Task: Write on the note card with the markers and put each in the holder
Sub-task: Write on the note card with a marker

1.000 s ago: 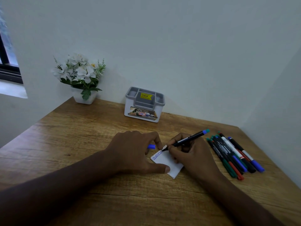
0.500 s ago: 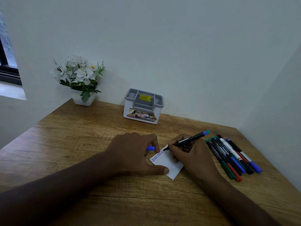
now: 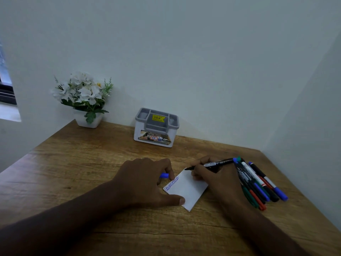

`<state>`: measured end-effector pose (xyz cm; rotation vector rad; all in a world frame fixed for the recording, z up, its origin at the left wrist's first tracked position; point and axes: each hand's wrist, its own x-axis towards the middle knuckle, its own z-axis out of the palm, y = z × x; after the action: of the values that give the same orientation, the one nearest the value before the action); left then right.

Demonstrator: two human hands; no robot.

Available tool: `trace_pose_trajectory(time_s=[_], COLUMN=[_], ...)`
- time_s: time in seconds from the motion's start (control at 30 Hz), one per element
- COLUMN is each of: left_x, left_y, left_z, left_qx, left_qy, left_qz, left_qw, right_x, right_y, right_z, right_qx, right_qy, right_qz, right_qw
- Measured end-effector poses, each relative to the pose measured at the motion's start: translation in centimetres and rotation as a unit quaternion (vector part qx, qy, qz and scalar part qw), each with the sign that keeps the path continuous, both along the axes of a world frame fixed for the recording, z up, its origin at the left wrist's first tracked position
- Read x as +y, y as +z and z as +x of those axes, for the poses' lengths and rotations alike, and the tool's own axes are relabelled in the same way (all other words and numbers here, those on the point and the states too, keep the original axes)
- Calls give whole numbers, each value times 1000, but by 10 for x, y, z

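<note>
Right hand (image 3: 212,177) grips the marker (image 3: 217,164), tip at the note card's (image 3: 186,189) far corner; left hand (image 3: 147,182), pinching the blue cap (image 3: 164,175), pins it to the counter (image 3: 83,172). I'd keep strokes light.

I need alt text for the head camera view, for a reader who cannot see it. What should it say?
A right hand holds a black marker at the far corner of a white note card on a wooden table, while the left hand steadies the card and pinches a blue cap. More markers lie to the right; a grey holder and a flower pot stand by the wall.
</note>
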<state>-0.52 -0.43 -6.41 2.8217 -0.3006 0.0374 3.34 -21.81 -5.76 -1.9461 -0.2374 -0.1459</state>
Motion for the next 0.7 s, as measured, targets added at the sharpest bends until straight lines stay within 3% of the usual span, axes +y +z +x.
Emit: trace_pose_trajectory(time_s=[0.43,0.47,0.6,0.7], left_x=[1,1,0,0], left_y=[-4,-4,-3,-2], left_z=[2,1,0,0], left_qx=[-2,-1,4,-2], left_qy=[-5,-5,-3,-3], left_qz=[-2,-3,-23,-35], left_qw=[1000,1000,1000,999], right_x=[5,5,5,5], right_y=[-1,0,5,5], right_z=[-4,-4,-4,-6], right_qx=[-18,-1,55,87], right_qy=[33,35,15,42], right_qz=[-110,-85,160,251], right_qw=[993,996,986,963])
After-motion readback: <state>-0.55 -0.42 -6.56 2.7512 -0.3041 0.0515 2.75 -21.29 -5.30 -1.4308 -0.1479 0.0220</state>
